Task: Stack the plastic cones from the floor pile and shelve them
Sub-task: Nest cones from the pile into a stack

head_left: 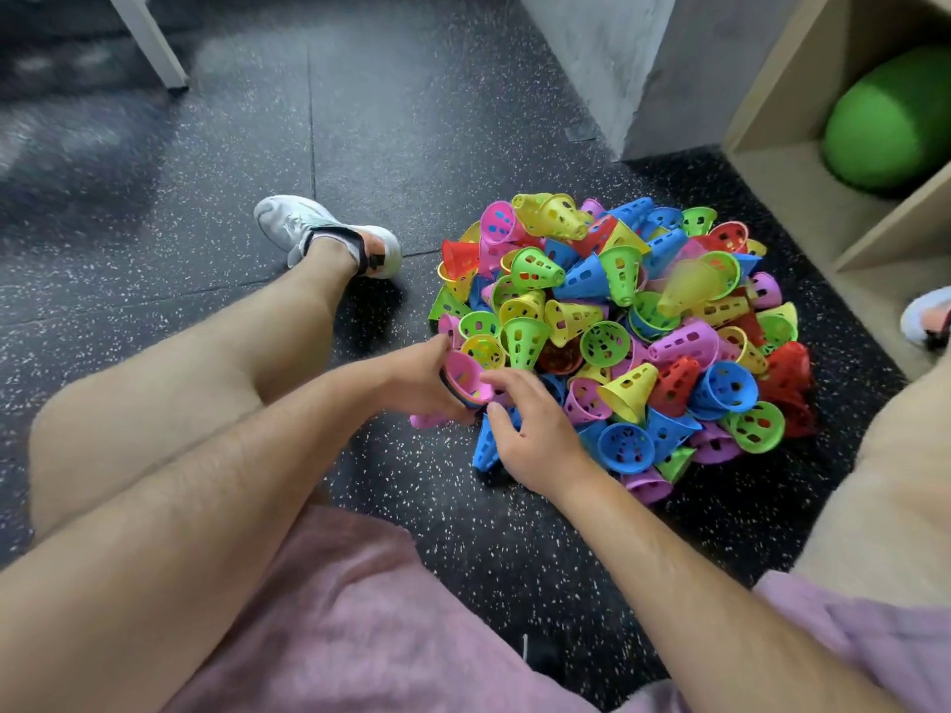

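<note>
At the far left of the view, a white furniture leg (149,41) stands on the black speckled rubber floor (216,162). Right of it, a bare leg (170,383) extends across the floor and ends in a white sneaker (319,231), sole side down. Pink shorts (360,625) cover the lap along the bottom edge.

Left hand (419,380) is curled around a short nested stack of cones (463,384), thumb over the top and fingers beneath; a pink cone is outermost, its open mouth facing right, and darker rims show behind it. The stack is held just above the floor at the near-left edge of the pile.

Right hand (532,434) sits just right of the stack with fingers loosely spread and slightly bent, fingertips touching the stack's rim, grasping nothing. Its palm hangs over a blue cone (486,447) lying on the floor.

Beyond both hands, the loose pile of perforated plastic cones (643,321) rests on the floor in pink, yellow, green, blue, red and purple, tipped in every direction.

Far right, a wooden shelf unit (803,162) stands on the floor; its visible compartment holds a green ball (890,120). A second shoe (929,316) shows at the right edge.
</note>
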